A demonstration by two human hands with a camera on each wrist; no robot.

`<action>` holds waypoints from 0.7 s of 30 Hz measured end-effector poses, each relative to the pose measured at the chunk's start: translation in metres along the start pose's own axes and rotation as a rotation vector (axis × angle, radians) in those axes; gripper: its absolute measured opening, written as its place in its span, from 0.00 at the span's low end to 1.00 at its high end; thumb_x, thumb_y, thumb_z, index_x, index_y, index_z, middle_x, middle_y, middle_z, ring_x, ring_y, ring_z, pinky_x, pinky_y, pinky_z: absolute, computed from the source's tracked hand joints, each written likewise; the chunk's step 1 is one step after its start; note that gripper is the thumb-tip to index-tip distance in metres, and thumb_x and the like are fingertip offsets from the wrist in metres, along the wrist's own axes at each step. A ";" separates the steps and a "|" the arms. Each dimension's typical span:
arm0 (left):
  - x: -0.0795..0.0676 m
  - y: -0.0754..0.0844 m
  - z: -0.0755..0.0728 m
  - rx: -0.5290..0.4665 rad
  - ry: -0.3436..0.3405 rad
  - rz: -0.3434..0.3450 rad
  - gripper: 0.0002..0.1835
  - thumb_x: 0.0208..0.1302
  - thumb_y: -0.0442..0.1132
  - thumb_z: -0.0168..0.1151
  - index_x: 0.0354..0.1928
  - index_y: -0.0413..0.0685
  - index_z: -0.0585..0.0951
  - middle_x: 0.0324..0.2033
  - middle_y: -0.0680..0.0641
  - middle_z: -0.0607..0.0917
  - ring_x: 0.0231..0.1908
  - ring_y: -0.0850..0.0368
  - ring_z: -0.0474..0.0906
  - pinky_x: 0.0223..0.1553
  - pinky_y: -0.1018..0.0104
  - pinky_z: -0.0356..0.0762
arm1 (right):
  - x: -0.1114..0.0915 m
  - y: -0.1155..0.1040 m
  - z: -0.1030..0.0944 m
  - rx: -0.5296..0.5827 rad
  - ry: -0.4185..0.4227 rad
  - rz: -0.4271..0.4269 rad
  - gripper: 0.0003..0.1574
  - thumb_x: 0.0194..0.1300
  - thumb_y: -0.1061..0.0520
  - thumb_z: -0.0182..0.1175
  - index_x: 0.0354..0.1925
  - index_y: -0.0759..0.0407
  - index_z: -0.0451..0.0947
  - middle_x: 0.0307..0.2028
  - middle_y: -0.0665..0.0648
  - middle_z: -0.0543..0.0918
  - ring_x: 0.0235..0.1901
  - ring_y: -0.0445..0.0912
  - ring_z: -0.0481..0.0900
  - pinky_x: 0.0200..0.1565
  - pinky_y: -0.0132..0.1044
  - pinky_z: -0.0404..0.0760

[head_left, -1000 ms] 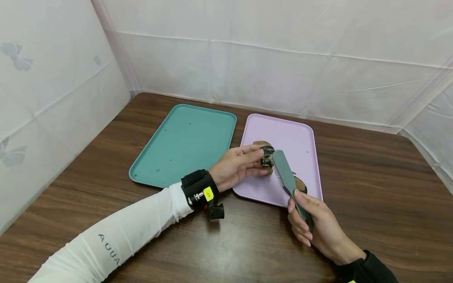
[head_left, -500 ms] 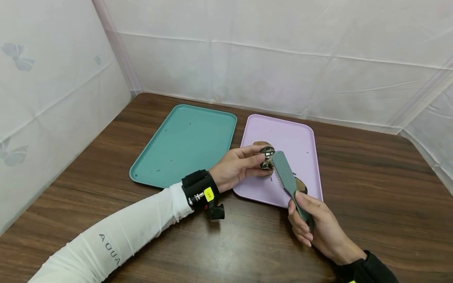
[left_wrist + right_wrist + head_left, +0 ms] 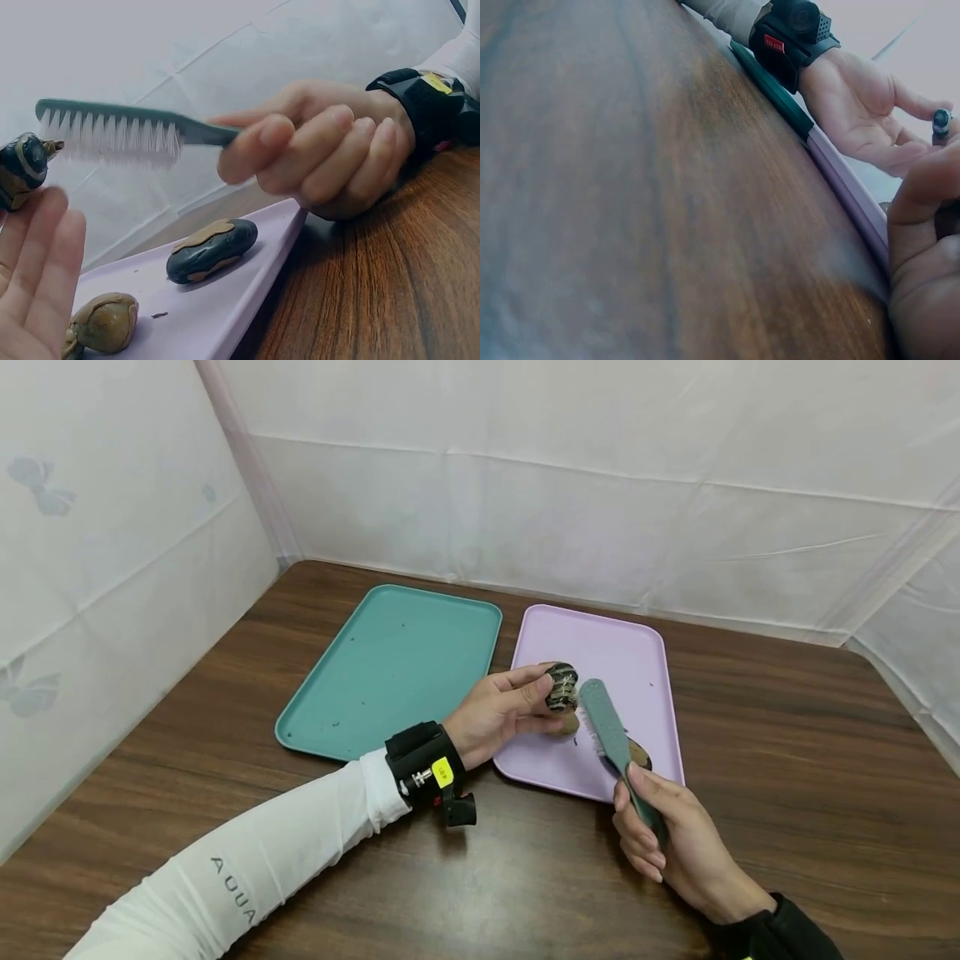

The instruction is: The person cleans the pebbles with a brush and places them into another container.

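My left hand (image 3: 498, 706) pinches a dark, striped stone (image 3: 562, 687) between thumb and fingers, above the lilac tray (image 3: 540, 627). In the left wrist view this stone carries brown, mud-like patches, and a bit of brown stuff sticks out toward the bristles. My right hand (image 3: 667, 827) grips a green brush (image 3: 606, 718) by its handle, its white bristles (image 3: 112, 139) facing the stone. A narrow gap parts brush and stone in the head view. Under the hands, a black stone with brown patches (image 3: 211, 251) and a yellowish-brown stone (image 3: 109, 322) lie on the lilac tray.
A teal tray (image 3: 405, 652) with several dark crumbs stands to the left of the lilac one. Both rest on a brown wooden table (image 3: 480, 893). White sheeting (image 3: 562, 485) hangs behind and at the sides.
My left hand has turned the striped stone and drawn it slightly up and left, off the bristles. The brush has hardly moved. More of the yellowish-brown stone shows below.
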State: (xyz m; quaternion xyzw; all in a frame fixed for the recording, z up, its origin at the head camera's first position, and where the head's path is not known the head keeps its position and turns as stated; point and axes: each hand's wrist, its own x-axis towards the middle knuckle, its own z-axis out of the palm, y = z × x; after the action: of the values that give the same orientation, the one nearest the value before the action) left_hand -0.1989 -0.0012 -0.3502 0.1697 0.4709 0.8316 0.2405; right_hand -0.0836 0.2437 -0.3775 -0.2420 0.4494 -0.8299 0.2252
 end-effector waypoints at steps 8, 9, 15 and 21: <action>0.000 0.000 0.001 0.042 0.005 -0.003 0.22 0.82 0.25 0.51 0.72 0.25 0.70 0.56 0.41 0.83 0.42 0.57 0.85 0.48 0.66 0.88 | 0.000 -0.002 0.001 -0.083 0.025 0.018 0.33 0.90 0.58 0.23 0.46 0.59 0.78 0.20 0.56 0.60 0.13 0.51 0.50 0.11 0.47 0.45; 0.000 0.000 0.001 0.017 0.011 -0.008 0.22 0.82 0.25 0.50 0.73 0.25 0.69 0.56 0.41 0.83 0.42 0.57 0.85 0.50 0.65 0.88 | -0.001 -0.002 0.001 -0.094 0.042 0.029 0.33 0.90 0.57 0.24 0.45 0.58 0.78 0.20 0.55 0.61 0.13 0.51 0.50 0.11 0.47 0.45; 0.001 0.001 0.001 -0.080 0.034 -0.002 0.23 0.83 0.25 0.47 0.75 0.24 0.66 0.54 0.40 0.83 0.43 0.56 0.87 0.56 0.60 0.87 | -0.001 -0.003 0.002 -0.086 0.086 0.043 0.31 0.91 0.55 0.26 0.43 0.57 0.78 0.19 0.52 0.63 0.13 0.49 0.50 0.12 0.45 0.46; 0.001 0.000 0.002 -0.069 0.020 -0.015 0.23 0.80 0.22 0.49 0.73 0.23 0.67 0.59 0.37 0.81 0.45 0.54 0.87 0.60 0.53 0.85 | 0.000 -0.002 -0.001 0.004 -0.035 -0.007 0.37 0.89 0.58 0.19 0.48 0.60 0.78 0.20 0.58 0.56 0.13 0.50 0.49 0.11 0.45 0.45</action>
State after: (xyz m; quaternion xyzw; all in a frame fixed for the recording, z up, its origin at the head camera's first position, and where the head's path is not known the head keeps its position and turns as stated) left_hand -0.1984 0.0004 -0.3488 0.1492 0.4458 0.8472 0.2476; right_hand -0.0847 0.2455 -0.3765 -0.2578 0.4427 -0.8272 0.2307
